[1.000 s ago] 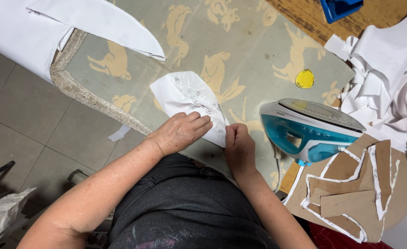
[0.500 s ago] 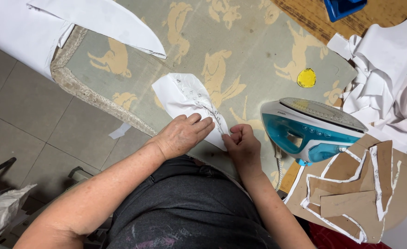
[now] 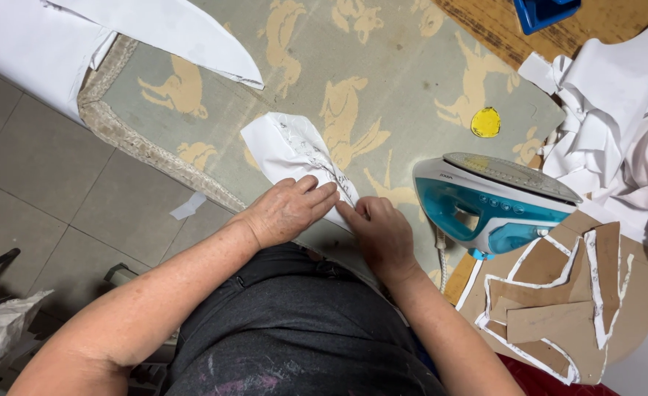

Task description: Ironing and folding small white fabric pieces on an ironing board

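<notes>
A small white fabric piece (image 3: 287,147) with pencil marks lies on the grey-green ironing board (image 3: 382,81) printed with tan animal shapes. My left hand (image 3: 287,209) presses flat on the piece's near edge, fingers together. My right hand (image 3: 379,231) pinches the same edge just beside it, fingertips touching the fabric fold. A blue and white steam iron (image 3: 492,198) stands on its heel to the right of my right hand.
A yellow round scrap (image 3: 486,122) lies on the board beyond the iron. Brown cardboard patterns with white strips (image 3: 558,301) sit at the lower right, white fabric pieces (image 3: 602,110) at the right, a large white cloth (image 3: 155,29) at the upper left. Tiled floor (image 3: 45,198) lies left.
Both hands have shifted slightly along the fabric's near edge, the right hand closing its fingers on the fold. The iron has not moved.
</notes>
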